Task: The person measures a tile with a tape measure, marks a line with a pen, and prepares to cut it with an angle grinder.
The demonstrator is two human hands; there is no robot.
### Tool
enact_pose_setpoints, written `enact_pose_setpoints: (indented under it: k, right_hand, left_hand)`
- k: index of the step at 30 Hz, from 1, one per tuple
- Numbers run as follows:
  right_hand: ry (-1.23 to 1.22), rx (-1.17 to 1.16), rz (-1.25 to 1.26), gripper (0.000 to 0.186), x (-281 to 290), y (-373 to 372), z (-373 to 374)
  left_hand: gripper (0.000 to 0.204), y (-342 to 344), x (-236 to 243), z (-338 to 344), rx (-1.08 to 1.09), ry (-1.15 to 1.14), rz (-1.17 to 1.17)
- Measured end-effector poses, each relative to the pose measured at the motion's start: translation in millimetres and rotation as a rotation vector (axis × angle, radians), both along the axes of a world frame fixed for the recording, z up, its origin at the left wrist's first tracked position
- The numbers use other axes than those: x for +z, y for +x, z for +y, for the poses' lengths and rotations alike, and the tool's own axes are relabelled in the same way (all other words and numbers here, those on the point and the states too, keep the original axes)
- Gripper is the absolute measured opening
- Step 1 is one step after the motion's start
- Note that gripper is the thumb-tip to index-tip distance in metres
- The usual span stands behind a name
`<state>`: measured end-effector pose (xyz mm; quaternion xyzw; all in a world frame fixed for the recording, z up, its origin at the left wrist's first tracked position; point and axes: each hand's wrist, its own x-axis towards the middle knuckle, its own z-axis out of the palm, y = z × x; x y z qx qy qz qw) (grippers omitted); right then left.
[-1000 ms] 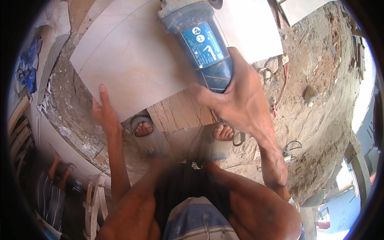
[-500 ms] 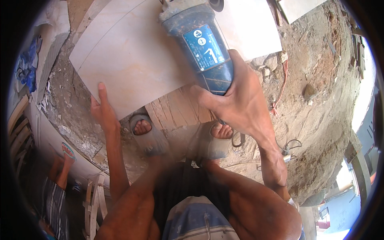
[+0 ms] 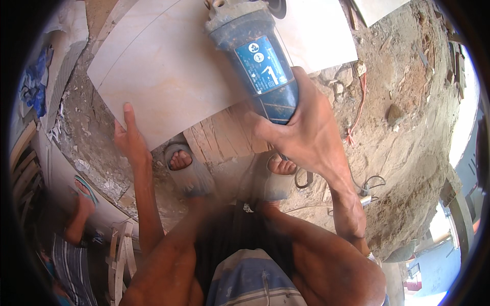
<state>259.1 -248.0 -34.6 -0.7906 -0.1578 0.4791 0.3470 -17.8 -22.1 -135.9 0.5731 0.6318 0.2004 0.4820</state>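
My right hand [image 3: 311, 132] is wrapped round the rear of a blue angle grinder [image 3: 265, 66], whose dusty metal head points away from me. The disc is hidden beyond the top edge. Under the grinder lies a large cream tile [image 3: 168, 66] with a thin dark line across it, curved in this view. Its near left edge is gripped by my left hand [image 3: 133, 140], with the thumb on the top face and some fingers out of sight below. A wooden block [image 3: 224, 135] shows under the tile's near edge, between my feet.
A power cord [image 3: 306, 178] hangs behind the grinder toward a plug connection [image 3: 364, 193] on the dirt at right. Stones [image 3: 344, 77] and a reddish wire [image 3: 361, 107] lie right of the tile. Another person's sandalled foot [image 3: 86, 189] is at far left, near wooden slats [image 3: 120, 257].
The grinder and right hand have shifted very slightly toward me. My left hand keeps its hold on the tile. At far left the other person's leg and foot have moved.
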Motion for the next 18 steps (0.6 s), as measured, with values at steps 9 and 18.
enact_pose_setpoints:
  k: [9, 18]
  right_hand:
    - [0.012, 0.006, -0.013, 0.07, 1, -4, -8]
    - [0.009, -0.009, 0.008, 0.07, 4, -8, -16]
  left_hand:
    - [0.066, -2, -1, 0, 0.007, -0.001, -0.016]
    - [0.068, -3, -3, 1, 0.001, 0.029, 0.002]
